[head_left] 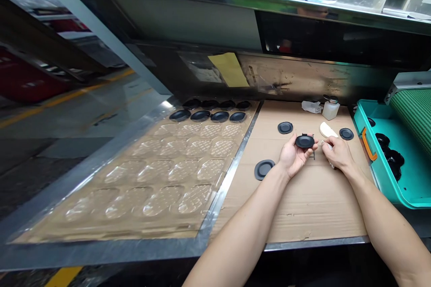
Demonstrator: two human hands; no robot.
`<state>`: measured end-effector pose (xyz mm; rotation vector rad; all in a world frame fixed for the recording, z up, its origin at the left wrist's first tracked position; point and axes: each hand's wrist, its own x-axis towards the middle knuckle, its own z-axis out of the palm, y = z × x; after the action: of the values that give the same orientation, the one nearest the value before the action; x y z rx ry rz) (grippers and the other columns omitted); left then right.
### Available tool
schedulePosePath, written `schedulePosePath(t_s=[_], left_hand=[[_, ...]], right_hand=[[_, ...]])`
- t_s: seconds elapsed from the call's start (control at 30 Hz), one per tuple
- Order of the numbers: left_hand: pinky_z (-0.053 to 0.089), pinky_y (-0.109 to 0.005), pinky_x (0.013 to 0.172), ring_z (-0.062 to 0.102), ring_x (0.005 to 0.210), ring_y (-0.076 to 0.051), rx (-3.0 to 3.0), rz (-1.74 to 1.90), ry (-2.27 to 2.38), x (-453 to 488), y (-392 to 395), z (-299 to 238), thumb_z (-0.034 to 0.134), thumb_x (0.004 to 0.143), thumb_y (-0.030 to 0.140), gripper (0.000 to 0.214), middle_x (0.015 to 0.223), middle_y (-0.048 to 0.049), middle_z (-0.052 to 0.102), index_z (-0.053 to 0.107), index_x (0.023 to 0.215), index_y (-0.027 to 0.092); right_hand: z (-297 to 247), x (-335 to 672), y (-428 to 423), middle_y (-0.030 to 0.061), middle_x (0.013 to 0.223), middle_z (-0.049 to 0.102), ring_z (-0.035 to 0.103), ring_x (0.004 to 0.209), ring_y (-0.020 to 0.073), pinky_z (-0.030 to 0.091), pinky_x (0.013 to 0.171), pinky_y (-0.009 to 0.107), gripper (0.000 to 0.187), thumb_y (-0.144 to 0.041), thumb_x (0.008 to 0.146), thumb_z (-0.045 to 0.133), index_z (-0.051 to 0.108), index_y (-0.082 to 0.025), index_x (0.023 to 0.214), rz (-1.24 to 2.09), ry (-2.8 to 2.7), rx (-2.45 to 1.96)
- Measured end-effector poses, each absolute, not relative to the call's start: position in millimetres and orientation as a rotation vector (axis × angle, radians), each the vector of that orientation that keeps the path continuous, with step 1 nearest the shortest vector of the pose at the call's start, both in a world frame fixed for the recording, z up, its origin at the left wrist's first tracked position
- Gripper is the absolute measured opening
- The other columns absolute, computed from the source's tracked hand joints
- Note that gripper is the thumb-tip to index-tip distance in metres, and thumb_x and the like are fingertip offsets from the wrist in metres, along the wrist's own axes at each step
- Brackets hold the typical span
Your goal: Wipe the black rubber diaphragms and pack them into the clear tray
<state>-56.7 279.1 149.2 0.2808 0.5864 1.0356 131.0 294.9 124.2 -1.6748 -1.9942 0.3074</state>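
My left hand (292,156) holds a black oval rubber part (305,141) up on its fingertips, above the cardboard sheet (296,206). My right hand (338,154) is close beside that part, its fingers pinched on a small white piece (327,145) that they mostly hide. Just beyond the fingers lies a white oblong pad (328,130). Several black round discs rest on the cardboard, one (285,128) behind my left hand, one (346,133) behind my right, and one (263,169) left of my left wrist.
To the left, a clear blister tray (182,175) lies on cardboard, with black oval parts (200,115) along its far rows. A teal bin (387,179) holding black parts stands right, beside a green belt (412,116). A white bottle (330,110) and crumpled white cloth (311,106) stand behind.
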Motion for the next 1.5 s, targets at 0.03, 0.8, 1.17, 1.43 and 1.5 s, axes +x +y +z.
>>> schedulePosePath(t_s=[0.03,0.8,1.17,1.43,1.5], left_hand=[[0.053,-0.017,0.054,0.071,0.073,-0.015,0.241,1.036,0.58,-58.6,279.6,150.3,0.026,0.106,0.047,0.052,0.095,-0.0184,0.071,0.062,0.104,0.009],[0.057,-0.025,0.054,0.068,0.063,-0.017,0.275,1.02,0.592,-46.9,283.4,129.6,0.036,0.102,0.058,0.056,0.086,-0.0166,0.073,0.064,0.1,0.01],[0.053,-0.023,0.053,0.068,0.06,-0.017,0.278,1.028,0.558,-43.2,282.5,130.2,0.04,0.101,0.056,0.05,0.08,-0.0138,0.072,0.061,0.101,0.011],[0.052,-0.024,0.053,0.067,0.058,-0.016,0.287,1.034,0.558,-41.0,282.8,131.4,0.039,0.1,0.06,0.052,0.081,-0.0148,0.072,0.06,0.1,0.012],[0.052,-0.024,0.053,0.067,0.059,-0.016,0.293,1.032,0.555,-41.2,283.1,131.2,0.039,0.1,0.06,0.053,0.081,-0.0149,0.072,0.06,0.1,0.012]], right_hand=[[124.5,130.5,294.8,0.0038,0.082,0.073,0.065,0.077,0.0203,0.047,0.072,0.028,0.026,-0.037,0.088,0.049,0.071,-0.022,0.09,0.308,-1.982,-1.663],[169.2,129.3,319.8,0.0049,0.096,0.074,0.068,0.077,0.0192,0.051,0.072,0.029,0.035,-0.048,0.095,0.051,0.07,-0.021,0.104,0.357,-1.538,-1.428],[269.5,162.1,460.7,0.0121,0.098,0.076,0.069,0.094,0.0243,0.05,0.08,0.029,0.025,-0.026,0.084,0.059,0.079,-0.019,0.098,-0.13,-2.2,-2.083],[269.3,157.6,483.5,0.0093,0.091,0.076,0.069,0.083,0.023,0.05,0.073,0.028,0.017,-0.024,0.079,0.065,0.079,-0.022,0.088,-0.101,-2.393,-2.128],[270.3,155.1,485.1,0.0098,0.092,0.076,0.069,0.084,0.0232,0.05,0.073,0.029,0.016,-0.023,0.077,0.066,0.079,-0.023,0.086,-0.108,-2.398,-2.148]])
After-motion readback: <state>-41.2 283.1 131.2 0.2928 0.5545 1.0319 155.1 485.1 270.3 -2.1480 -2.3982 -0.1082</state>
